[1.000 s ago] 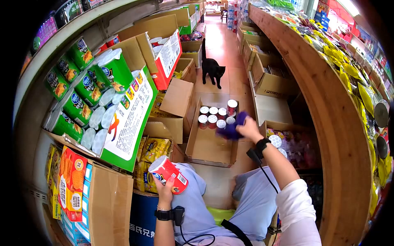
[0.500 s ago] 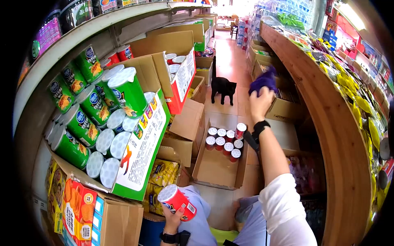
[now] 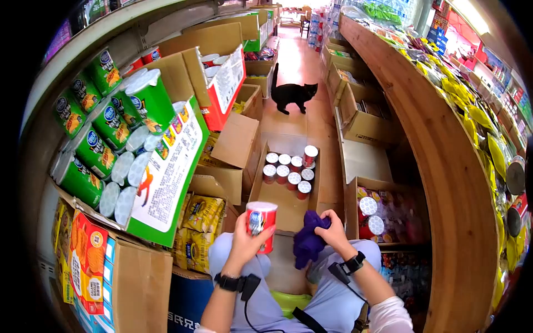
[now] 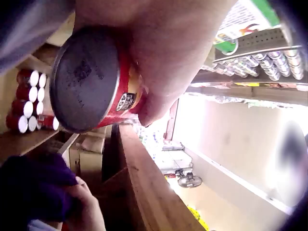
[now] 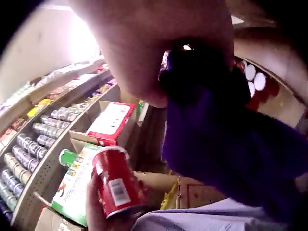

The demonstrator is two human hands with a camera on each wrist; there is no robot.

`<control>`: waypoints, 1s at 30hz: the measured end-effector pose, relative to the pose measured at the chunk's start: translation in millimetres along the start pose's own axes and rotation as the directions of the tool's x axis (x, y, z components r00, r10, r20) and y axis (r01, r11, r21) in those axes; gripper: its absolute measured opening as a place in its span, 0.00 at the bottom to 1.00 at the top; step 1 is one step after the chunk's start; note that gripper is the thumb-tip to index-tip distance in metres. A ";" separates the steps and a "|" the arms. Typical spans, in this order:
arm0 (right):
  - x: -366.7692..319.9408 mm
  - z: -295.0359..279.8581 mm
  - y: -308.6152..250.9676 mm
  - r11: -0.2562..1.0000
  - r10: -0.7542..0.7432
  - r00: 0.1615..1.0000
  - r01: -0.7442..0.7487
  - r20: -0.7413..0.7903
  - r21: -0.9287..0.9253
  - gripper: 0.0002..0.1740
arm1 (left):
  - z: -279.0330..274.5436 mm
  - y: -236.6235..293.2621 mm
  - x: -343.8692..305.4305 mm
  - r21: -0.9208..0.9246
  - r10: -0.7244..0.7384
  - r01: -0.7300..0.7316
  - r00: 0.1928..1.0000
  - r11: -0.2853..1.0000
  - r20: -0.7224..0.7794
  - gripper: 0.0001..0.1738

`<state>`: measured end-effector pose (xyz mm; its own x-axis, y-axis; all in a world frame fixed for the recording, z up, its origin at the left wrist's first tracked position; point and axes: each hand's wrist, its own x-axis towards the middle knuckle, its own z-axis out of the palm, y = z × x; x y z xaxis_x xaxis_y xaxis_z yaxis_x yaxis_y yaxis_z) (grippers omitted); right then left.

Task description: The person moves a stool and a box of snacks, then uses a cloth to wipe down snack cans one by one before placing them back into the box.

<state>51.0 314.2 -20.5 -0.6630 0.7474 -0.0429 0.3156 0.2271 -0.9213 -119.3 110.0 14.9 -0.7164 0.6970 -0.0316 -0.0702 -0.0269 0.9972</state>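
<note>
My left hand (image 3: 247, 244) grips a red snack canister (image 3: 266, 213) with a pale lid, held upright above my lap. Its dark round base (image 4: 84, 82) faces the left wrist camera. In my right hand (image 3: 333, 228) a purple cloth (image 3: 310, 241) is pinched and hangs down, just right of the canister. From the right wrist view, the canister's barcode side (image 5: 118, 185) shows past the bunched cloth (image 5: 216, 139). On the floor ahead, a shallow cardboard box (image 3: 277, 208) holds several similar red canisters (image 3: 282, 175) grouped at its far end.
A black cat (image 3: 291, 95) stands in the aisle beyond the box. To the left are green canisters (image 3: 83, 177) in a display carton and yellow bags (image 3: 202, 213) in a box. On the right, a carton (image 3: 355, 213) holds more canisters below a long wooden shelf edge (image 3: 444, 166).
The right hand swung the purple cloth out over the aisle, then brought it back beside the canister. My left hand raised the canister and turned it upright. The cat turned sideways.
</note>
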 end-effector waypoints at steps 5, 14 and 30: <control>-33.8 -0.8 -16.3 0.688 0.161 0.986 -0.150 0.053 0.710 0.25 | 69.7 -40.3 15.3 -0.097 0.029 -0.011 0.982 0.995 0.187 0.29; -40.8 16.5 -9.9 0.926 -0.004 1.000 -0.006 0.025 0.379 0.20 | 62.8 -59.3 12.5 0.043 -0.013 0.011 0.999 0.999 0.048 0.23; -39.3 19.2 0.4 0.939 0.035 0.999 -0.021 -0.033 0.343 0.19 | 56.3 -54.1 -3.5 0.181 0.050 -0.080 0.985 0.980 0.163 0.38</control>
<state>64.2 273.0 -26.6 -0.6289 0.7750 -0.0619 0.0778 -0.0165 -0.9968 -73.9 149.4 -35.1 -0.5962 0.8023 0.0300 0.1142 0.0478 0.9923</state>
